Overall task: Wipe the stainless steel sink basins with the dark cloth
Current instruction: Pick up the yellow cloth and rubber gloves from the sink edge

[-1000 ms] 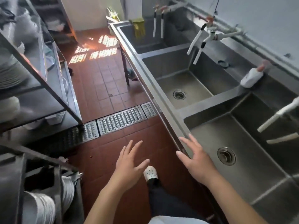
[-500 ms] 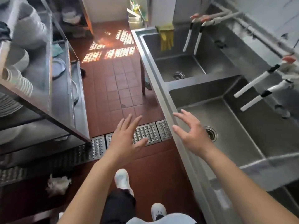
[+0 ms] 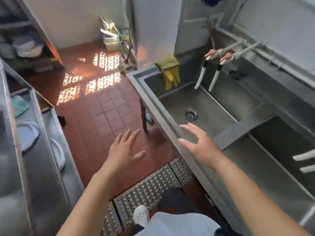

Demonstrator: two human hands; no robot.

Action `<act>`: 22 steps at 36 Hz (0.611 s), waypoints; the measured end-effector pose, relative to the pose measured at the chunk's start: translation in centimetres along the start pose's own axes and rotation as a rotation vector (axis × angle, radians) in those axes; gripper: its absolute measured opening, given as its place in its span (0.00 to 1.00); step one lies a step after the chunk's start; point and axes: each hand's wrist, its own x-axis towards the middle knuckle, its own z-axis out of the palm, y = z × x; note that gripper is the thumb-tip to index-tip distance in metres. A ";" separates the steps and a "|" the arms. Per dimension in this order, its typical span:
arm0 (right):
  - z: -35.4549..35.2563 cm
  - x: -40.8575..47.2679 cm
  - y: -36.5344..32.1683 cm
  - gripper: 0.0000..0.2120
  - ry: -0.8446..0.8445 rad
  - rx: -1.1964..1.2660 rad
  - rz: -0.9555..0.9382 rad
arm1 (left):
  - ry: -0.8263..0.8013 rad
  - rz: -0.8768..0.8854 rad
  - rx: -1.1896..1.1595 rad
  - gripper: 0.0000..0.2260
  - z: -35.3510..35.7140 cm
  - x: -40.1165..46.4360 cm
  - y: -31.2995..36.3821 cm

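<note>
A long stainless steel sink unit runs along the right wall. Its far basin [image 3: 209, 99] has a round drain [image 3: 191, 113], and a nearer basin [image 3: 265, 171] lies at the right. My left hand [image 3: 125, 150] hovers over the red tiled floor with fingers spread, holding nothing. My right hand [image 3: 198, 142] floats above the front rim of the far basin, fingers spread and empty. A small dark object [image 3: 236, 74] lies on the back ledge of the far basin; I cannot tell whether it is the cloth.
Yellow rubber gloves [image 3: 170, 72] hang over the far basin's end wall. Two taps with white spouts [image 3: 207, 77] reach over that basin. A metal shelf rack [image 3: 42, 133] with plates stands at the left. A perforated floor drain grate [image 3: 148, 189] crosses the aisle by my feet.
I have walked forward along the sinks, so the far basin with the gloves is now close. Both hands stay raised, spread and empty throughout.
</note>
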 end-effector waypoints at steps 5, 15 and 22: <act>-0.7 9.2 -1.3 0.23 0.108 0.028 0.070 | -0.017 0.122 0.042 0.35 -6.8 11.2 0.8; -3.9 31.3 -2.1 0.25 0.127 0.084 0.203 | -0.149 0.142 0.089 0.34 -15.6 32.9 2.6; -6.3 44.3 -3.1 0.28 0.213 0.272 0.395 | -0.284 0.175 0.051 0.32 -18.6 45.0 3.2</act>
